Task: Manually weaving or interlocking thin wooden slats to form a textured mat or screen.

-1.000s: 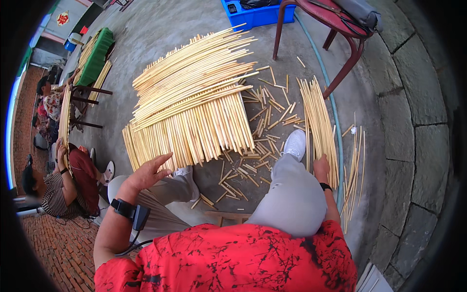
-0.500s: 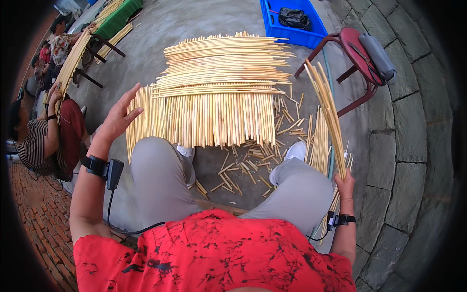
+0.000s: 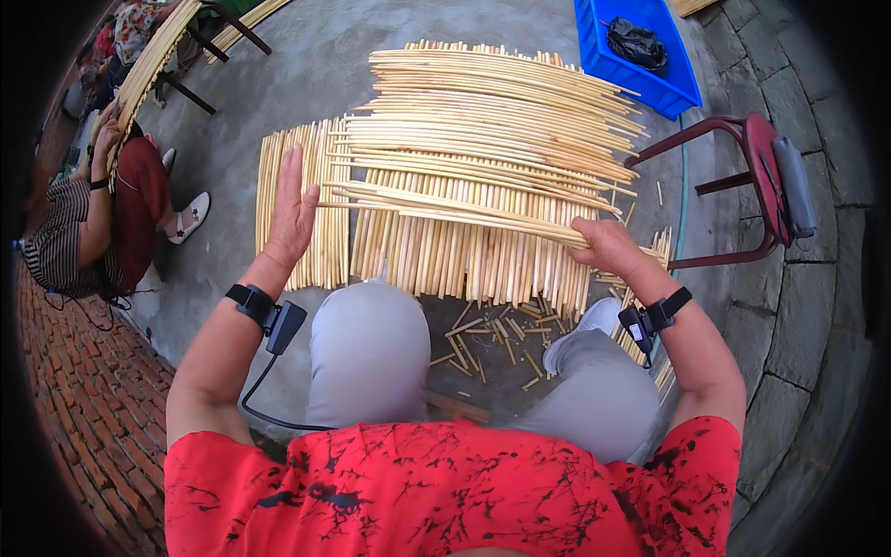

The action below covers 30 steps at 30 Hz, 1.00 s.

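My right hand (image 3: 613,247) is wrapped round the right end of a thin bundle of pale wooden sticks (image 3: 464,213), which lies crosswise in front of me. My left hand (image 3: 293,212) is upright with its fingers stretched and the palm turned toward the bundle's left ends; whether it touches them I cannot tell. Under and beyond the bundle, a wide layer of crosswise sticks (image 3: 501,102) rests on a row of lengthwise sticks (image 3: 464,260). Another row of lengthwise sticks (image 3: 320,265) lies beside my left hand.
Short cut pieces (image 3: 478,343) litter the floor between my feet. More long sticks (image 3: 665,243) lie by my right foot. A dark red stool (image 3: 756,176) with a grey case stands right, near a blue bin (image 3: 682,79) holding a black bag. Another person (image 3: 79,218) handles sticks at the left.
My right hand has swung the bundle from upright at the right to lying crosswise over the layer. My left hand has moved toward its ends. The view has shifted left.
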Each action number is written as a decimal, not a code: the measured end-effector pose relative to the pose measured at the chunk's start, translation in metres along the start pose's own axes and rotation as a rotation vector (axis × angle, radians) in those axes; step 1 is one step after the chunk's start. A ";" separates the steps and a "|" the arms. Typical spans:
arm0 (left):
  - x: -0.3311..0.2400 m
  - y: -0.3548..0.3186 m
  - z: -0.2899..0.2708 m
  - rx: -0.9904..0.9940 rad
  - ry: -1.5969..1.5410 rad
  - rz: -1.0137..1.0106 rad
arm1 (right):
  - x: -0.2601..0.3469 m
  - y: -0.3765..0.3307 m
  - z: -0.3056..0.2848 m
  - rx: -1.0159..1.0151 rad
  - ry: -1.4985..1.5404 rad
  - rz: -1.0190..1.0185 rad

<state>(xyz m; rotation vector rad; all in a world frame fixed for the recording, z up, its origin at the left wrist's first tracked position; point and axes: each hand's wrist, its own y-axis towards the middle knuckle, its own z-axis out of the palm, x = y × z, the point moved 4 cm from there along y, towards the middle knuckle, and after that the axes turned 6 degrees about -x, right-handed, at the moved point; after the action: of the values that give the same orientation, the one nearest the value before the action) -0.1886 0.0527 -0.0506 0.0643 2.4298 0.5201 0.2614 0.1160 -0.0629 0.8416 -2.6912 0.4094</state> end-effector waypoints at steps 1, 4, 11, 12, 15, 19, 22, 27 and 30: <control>0.006 0.001 0.005 0.011 0.002 -0.009 | 0.001 0.014 0.008 0.005 0.027 -0.045; 0.008 0.014 0.022 -0.009 0.180 0.135 | -0.005 0.049 0.024 0.024 0.037 -0.058; 0.067 0.021 0.060 -0.076 -0.059 -0.161 | -0.002 0.074 0.041 0.025 -0.126 -0.072; 0.075 0.018 0.063 -0.100 -0.051 -0.197 | 0.001 0.072 0.042 -0.024 -0.149 -0.080; 0.088 0.015 0.075 -0.106 -0.242 -0.348 | 0.017 0.068 0.043 -0.152 -0.257 -0.089; 0.085 0.013 0.084 -0.108 -0.395 -0.432 | 0.027 0.065 0.048 -0.298 -0.333 -0.111; 0.082 0.012 0.085 -0.102 -0.465 -0.461 | 0.031 0.064 0.057 -0.331 -0.302 -0.143; 0.077 0.010 0.080 -0.073 -0.563 -0.497 | 0.052 0.065 0.066 -0.417 -0.306 -0.249; 0.074 0.008 0.077 -0.053 -0.611 -0.514 | 0.060 0.068 0.064 -0.433 -0.282 -0.289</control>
<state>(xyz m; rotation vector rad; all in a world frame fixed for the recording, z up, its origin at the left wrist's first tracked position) -0.2008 0.0999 -0.1460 -0.3642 1.7399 0.2724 0.1618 0.1173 -0.1125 1.1923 -2.6808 -0.3709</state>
